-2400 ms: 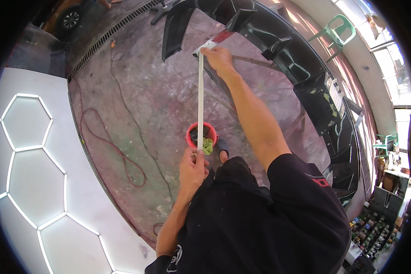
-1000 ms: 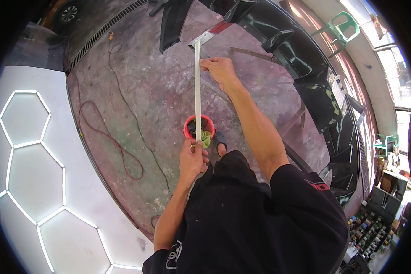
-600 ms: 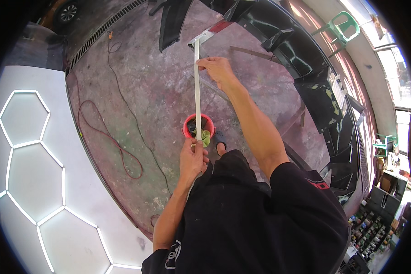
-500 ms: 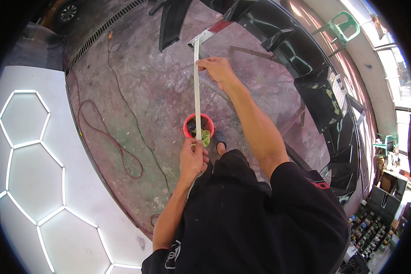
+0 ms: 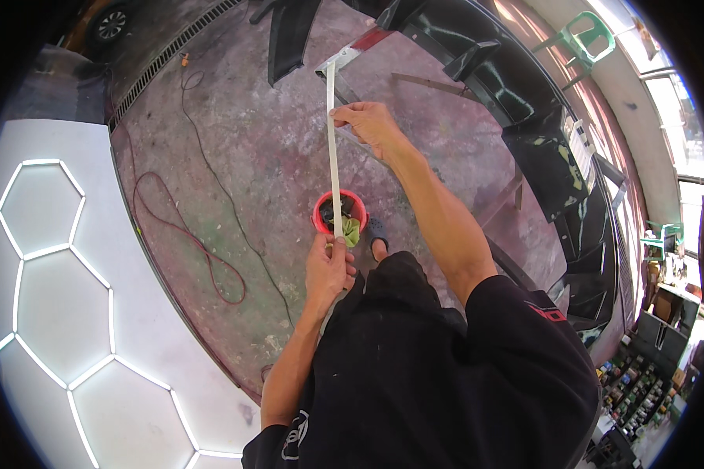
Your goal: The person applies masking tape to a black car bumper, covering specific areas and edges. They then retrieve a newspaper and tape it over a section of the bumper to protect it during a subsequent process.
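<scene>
A long, pale strip of masking tape (image 5: 334, 168) runs taut between my hands. My left hand (image 5: 326, 271) pinches its near end between thumb and fingers. Farther along, my right hand (image 5: 370, 130) is closed on the strip's edge with thumb and fingertips. Beyond that hand, the tape's far end meets a white-and-red bar (image 5: 346, 58); whether it is stuck there, I cannot tell. Below the strip stands a red bucket (image 5: 317, 213) with dark stuff and a yellow-green cloth (image 5: 351, 230) inside.
On the left lies a glossy white panel (image 5: 62, 144) reflecting hexagonal lights. Black car body parts (image 5: 516, 94) curve along the far and right side. A red hose (image 5: 164, 211) and a dark cable (image 5: 223, 184) cross the floor. A green chair (image 5: 590, 39) stands far right.
My right hand and the tape's far end have shifted slightly left in view, partly with a small head movement. Both hands keep their hold on the tape.
</scene>
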`<action>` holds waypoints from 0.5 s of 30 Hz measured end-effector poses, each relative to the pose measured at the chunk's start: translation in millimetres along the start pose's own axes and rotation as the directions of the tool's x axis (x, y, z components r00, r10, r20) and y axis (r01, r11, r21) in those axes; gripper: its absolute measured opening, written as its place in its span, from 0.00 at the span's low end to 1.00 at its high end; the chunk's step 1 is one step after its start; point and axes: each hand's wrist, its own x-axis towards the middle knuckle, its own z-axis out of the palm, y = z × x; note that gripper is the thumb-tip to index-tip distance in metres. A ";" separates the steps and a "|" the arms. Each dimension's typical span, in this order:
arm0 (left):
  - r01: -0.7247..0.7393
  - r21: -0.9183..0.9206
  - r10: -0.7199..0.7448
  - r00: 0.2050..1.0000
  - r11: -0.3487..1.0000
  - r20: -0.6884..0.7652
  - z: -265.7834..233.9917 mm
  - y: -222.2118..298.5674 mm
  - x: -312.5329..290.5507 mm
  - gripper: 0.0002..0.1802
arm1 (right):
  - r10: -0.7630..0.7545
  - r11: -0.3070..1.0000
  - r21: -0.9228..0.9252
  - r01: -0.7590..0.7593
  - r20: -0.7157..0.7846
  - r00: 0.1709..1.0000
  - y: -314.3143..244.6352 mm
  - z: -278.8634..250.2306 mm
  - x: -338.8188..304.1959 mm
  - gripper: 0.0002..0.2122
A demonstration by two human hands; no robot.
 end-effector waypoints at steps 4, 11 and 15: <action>-0.003 0.011 0.003 1.000 1.000 0.001 -0.4 0.4 -0.3 0.14 | -0.034 0.998 0.050 0.034 0.011 0.999 2.3 1.8 1.9 0.12; -0.020 0.014 0.021 1.000 1.000 -0.004 -0.6 5.3 -3.0 0.16 | -0.017 0.993 0.119 0.017 -0.007 1.000 -6.0 1.4 13.9 0.11; -0.022 -0.001 0.022 1.000 1.000 -0.005 -2.2 6.8 -5.3 0.16 | -0.037 0.997 0.068 0.037 -0.010 0.999 -4.7 1.4 9.1 0.11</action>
